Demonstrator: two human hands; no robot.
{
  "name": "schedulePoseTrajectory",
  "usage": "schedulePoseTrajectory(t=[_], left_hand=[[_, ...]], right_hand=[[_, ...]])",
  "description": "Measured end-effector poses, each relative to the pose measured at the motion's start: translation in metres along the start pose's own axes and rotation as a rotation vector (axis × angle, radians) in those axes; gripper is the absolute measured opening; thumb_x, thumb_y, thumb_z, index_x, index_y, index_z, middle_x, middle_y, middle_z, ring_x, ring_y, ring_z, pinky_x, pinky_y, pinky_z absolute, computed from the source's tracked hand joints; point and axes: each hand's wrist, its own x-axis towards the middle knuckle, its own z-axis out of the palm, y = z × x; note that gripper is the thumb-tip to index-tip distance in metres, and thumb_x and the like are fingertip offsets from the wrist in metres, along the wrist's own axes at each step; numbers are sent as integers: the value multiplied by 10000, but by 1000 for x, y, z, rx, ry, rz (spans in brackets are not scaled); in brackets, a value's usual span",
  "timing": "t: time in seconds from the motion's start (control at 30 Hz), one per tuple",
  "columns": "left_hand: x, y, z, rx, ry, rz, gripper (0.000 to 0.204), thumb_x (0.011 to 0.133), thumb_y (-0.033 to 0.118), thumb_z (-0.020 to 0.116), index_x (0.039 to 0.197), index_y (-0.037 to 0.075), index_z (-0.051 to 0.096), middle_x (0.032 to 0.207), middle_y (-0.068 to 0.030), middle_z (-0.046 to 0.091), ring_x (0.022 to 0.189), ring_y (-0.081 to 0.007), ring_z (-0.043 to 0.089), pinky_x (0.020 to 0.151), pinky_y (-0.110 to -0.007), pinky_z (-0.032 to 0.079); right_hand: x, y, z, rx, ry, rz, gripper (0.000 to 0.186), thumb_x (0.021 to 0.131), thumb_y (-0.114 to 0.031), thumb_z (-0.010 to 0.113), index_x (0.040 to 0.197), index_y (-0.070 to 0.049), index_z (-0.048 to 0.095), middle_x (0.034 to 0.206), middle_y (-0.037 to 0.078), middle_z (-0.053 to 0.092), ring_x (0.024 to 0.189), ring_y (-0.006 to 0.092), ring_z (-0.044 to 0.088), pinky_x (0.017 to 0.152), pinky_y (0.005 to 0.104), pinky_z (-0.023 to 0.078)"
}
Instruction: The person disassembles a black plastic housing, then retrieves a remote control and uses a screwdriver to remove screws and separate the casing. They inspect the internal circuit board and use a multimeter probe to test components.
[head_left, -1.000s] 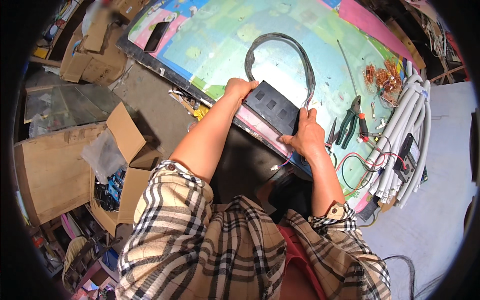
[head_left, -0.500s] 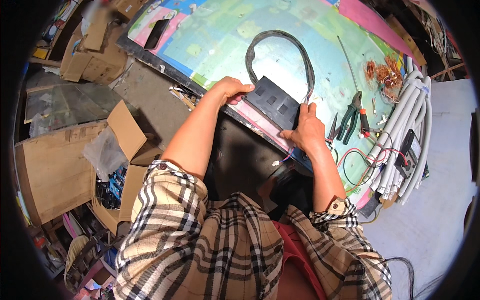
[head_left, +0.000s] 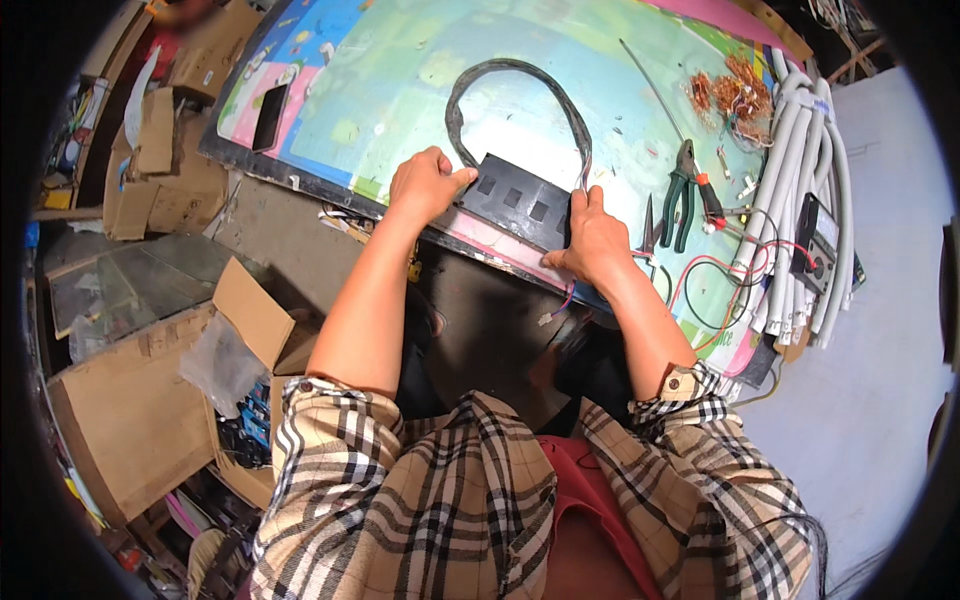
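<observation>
A long black case point(head_left: 515, 203) with three square openings lies at the table's near edge. From it a thick black-wrapped cable point(head_left: 515, 66) loops away over the tabletop and back. My left hand point(head_left: 425, 187) is at the case's left end, thumb against its corner and fingers curled; some fingertips are hidden. The right end is gripped by my right hand point(head_left: 592, 240), thumb on the near side, fingers on the far side. Thin coloured wires with a white connector point(head_left: 546, 319) hang below the edge. Just right of that hand lie scissors point(head_left: 652, 228) and green-handled pliers point(head_left: 680, 200).
On the table's right are a screwdriver point(head_left: 709, 200), copper wire scraps point(head_left: 738, 95), a bundle of grey-white tubes point(head_left: 795, 200) and a multimeter point(head_left: 815, 245) with leads. A phone point(head_left: 269, 117) lies far left. Open cardboard boxes point(head_left: 253, 315) stand on the floor at left.
The view has turned slightly, shifting the table leftward. My left hand has risen at the case's left end, its fingers more curled. My right hand keeps its grip.
</observation>
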Motion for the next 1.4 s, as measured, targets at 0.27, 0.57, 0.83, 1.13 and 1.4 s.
schedulePoseTrajectory(t=[0.27, 0.57, 0.83, 1.13, 1.4], left_hand=[[-35, 32, 16, 421, -102, 584, 1118, 566, 188, 865, 1476, 92, 223, 1521, -147, 260, 1416, -309, 224, 1175, -440, 172], [-13, 20, 51, 780, -56, 862, 1052, 572, 21, 766, 1467, 78, 217, 1481, -155, 317, 1401, -319, 258, 1169, -455, 184], [4, 24, 49, 772, -155, 996, 941, 621, 95, 751, 1427, 18, 273, 1330, -187, 423, 1298, -348, 374, 1144, -470, 229], [3, 32, 49, 789, -175, 1047, 978, 600, 234, 783, 1401, -21, 283, 1232, -202, 445, 1207, -357, 422, 1125, -470, 265], [8, 28, 55, 711, -145, 1101, 970, 552, 213, 773, 1376, -27, 319, 1165, -210, 457, 1097, -370, 452, 1014, -444, 352]], right_hand=[[-7, 28, -8, 236, 92, -53, 885, 629, -351, 838, 1305, 55, 436, 1159, 240, 490, 999, 390, 582, 854, 409, 488], [-1, 87, -4, 367, 292, -2, 323, 853, -71, 534, 1147, -114, 659, 1101, 199, 582, 1013, 381, 580, 892, 436, 464], [3, 76, 2, 329, 329, 75, 284, 884, -94, 524, 1137, -94, 652, 1050, 189, 584, 1007, 369, 582, 863, 448, 465], [5, 74, 2, 268, 311, 96, 305, 879, -98, 548, 1166, -117, 651, 1075, 173, 588, 985, 349, 604, 867, 438, 476], [7, 77, 9, 287, 352, 86, 295, 873, -81, 537, 1132, -119, 673, 1066, 176, 601, 973, 356, 611, 863, 439, 479]])
